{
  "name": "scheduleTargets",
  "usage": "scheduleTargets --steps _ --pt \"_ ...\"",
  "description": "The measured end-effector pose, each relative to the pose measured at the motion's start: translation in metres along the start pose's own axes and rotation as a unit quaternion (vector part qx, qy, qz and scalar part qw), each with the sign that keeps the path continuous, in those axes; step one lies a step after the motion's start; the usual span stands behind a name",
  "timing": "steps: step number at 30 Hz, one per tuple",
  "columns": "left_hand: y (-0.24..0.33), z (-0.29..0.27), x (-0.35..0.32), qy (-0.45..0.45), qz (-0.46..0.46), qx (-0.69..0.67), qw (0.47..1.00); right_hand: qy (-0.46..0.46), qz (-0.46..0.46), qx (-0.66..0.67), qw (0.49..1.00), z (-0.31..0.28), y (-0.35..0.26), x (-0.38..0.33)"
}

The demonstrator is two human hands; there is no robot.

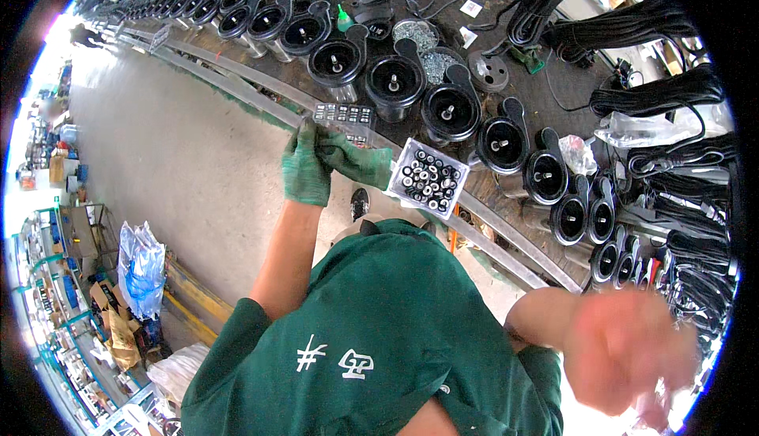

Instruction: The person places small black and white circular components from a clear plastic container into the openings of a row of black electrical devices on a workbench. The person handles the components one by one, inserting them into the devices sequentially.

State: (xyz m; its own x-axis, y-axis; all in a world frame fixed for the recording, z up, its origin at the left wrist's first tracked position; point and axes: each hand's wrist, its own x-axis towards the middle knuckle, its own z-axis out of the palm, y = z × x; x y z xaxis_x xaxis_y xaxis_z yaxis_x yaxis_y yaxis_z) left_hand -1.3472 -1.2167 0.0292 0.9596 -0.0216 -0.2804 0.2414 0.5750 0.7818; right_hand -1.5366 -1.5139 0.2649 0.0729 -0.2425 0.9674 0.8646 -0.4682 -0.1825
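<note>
My left hand (307,169), in a green knit glove, is raised at the bench edge. Its fingers close on the end of an empty-looking green work glove (357,159) that stretches right, cuff toward a white box (393,185). That box holds many small black and silver rings (431,179). Just beyond my left fingers is a clear compartment case (345,116) with small dark parts. My right hand (632,349) is bare and lifted close at the lower right; motion smears its fingers, so whether it holds anything does not show.
Along the bench (545,80) runs a curved row of black round housings (394,80) with upright metal shafts. Behind them sit tubs of small metal pieces (417,34), a grey holed disc (489,71) and a green-capped bottle (344,18). Coiled black cables (656,92) fill the right side. Metal rails (506,254) edge the bench.
</note>
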Motion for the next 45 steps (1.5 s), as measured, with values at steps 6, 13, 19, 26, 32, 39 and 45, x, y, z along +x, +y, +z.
scheduleTargets --steps 6,13,19,26,32,39,45 --pt "-0.012 0.026 0.001 -0.132 -0.234 -0.206 0.941 -0.282 0.595 -0.042 0.752 0.019 0.065 -0.126" --pt "-0.038 0.048 -0.014 -0.188 -0.341 -0.233 0.891 -0.194 0.754 0.104 0.619 0.025 0.040 -0.157" --pt "-0.037 0.060 -0.036 -0.172 0.209 0.406 0.873 -0.178 0.686 -0.044 0.704 0.018 0.040 -0.160" --pt "-0.012 0.070 -0.072 -0.455 0.111 0.491 0.735 -0.218 0.633 -0.041 0.742 0.019 0.041 -0.180" --pt "-0.014 0.079 -0.083 -0.459 0.152 0.501 0.718 -0.250 0.619 -0.057 0.742 0.016 0.038 -0.176" --pt "-0.026 0.066 -0.094 -0.269 -0.126 0.134 0.945 -0.371 0.568 -0.239 0.695 0.007 0.060 -0.234" --pt "-0.017 0.063 -0.085 -0.486 0.226 0.585 0.609 0.061 0.807 0.445 0.384 -0.010 0.055 -0.219"
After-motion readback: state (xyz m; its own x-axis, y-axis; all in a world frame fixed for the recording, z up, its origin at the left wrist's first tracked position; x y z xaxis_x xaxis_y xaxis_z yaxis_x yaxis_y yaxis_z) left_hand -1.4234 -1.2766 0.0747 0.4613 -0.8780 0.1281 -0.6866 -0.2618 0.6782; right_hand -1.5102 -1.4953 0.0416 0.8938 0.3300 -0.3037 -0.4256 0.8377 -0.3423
